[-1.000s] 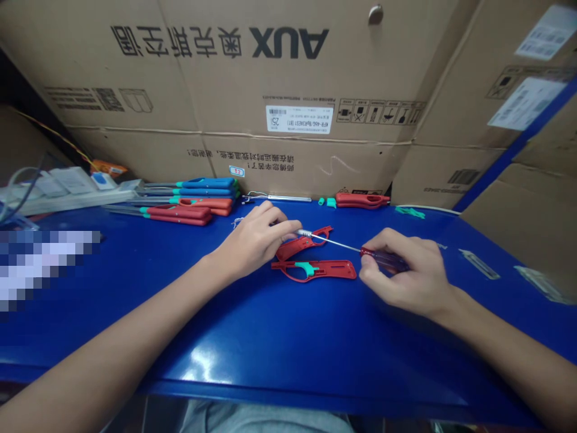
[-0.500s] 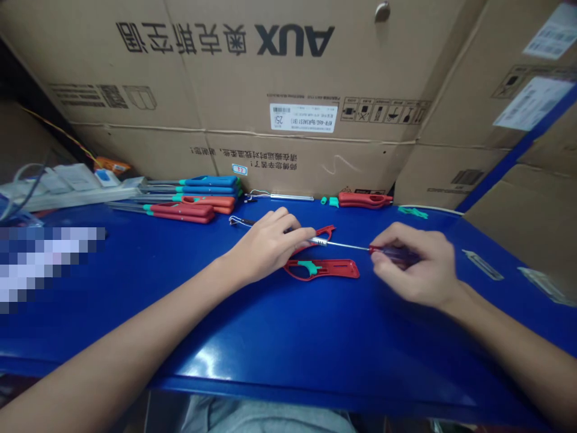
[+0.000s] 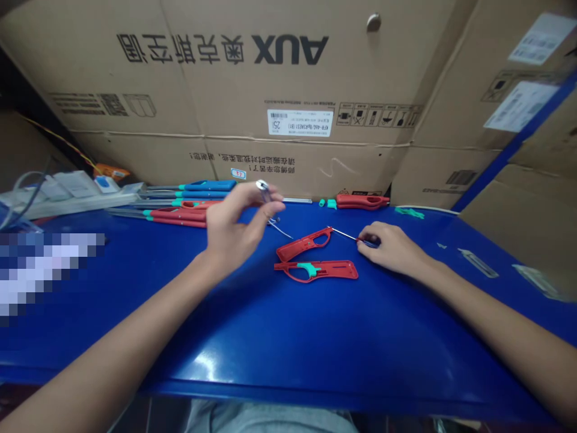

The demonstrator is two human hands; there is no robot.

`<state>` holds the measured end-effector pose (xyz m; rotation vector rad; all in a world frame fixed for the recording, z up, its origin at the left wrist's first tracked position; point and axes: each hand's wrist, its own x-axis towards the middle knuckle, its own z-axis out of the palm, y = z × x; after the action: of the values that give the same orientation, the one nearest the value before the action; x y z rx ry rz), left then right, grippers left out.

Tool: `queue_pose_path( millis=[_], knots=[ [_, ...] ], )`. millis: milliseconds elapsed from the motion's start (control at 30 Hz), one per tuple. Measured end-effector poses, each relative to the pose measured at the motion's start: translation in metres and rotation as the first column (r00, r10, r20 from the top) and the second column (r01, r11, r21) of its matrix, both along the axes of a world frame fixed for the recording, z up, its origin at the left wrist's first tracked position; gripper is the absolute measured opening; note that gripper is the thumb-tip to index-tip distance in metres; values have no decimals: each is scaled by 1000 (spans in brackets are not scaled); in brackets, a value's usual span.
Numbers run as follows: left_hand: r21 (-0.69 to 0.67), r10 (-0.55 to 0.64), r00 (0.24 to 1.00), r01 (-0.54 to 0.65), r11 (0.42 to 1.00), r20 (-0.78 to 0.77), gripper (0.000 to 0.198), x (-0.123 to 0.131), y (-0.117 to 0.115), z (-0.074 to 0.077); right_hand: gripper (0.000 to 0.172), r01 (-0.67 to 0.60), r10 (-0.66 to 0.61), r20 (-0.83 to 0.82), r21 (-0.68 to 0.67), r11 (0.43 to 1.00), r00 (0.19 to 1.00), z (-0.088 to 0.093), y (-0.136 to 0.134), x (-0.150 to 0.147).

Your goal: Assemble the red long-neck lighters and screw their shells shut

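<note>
The red shell held a teal trigger. My left hand had risen, pinching a metal tube; my right hand still gripped the screwdriver.

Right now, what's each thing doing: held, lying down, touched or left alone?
Left hand: raised, pinching the small silvery metal part.
Right hand: on the blue table, gripping the thin dark-handled screwdriver.
Red plastic shell half: lying flat, screwdriver tip at its end.
Red shell half with green trigger: lying flat, untouched.
Red and blue long lighters: piled at the back.
</note>
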<state>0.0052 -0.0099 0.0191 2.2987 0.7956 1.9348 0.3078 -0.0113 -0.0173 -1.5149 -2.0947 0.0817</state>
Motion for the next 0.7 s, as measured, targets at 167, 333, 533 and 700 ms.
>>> queue_pose_path(
  millis=[167, 333, 533, 700],
  knots=[
    [-211, -13, 925, 101, 972, 381, 13, 1, 0, 13, 15, 1, -2, 47, 17, 1000, 999, -1, -4, -6],
    [-229, -142, 801, 329, 916, 581, 23, 1, 3, 20, 28, -84, 89, -53, 77, 993, 995, 4, -17, -22],
    [-356, -226, 697, 584, 729, 681, 30, 9, 1, 13, 37, -189, 209, -253, 98, 977, 945, 2, -35, -44],
    [-449, -171, 627, 697, 559, 760, 34, 11, 7, -1, 37, -228, 243, -418, 88, 970, 875, -2, -39, -51]
  ],
)
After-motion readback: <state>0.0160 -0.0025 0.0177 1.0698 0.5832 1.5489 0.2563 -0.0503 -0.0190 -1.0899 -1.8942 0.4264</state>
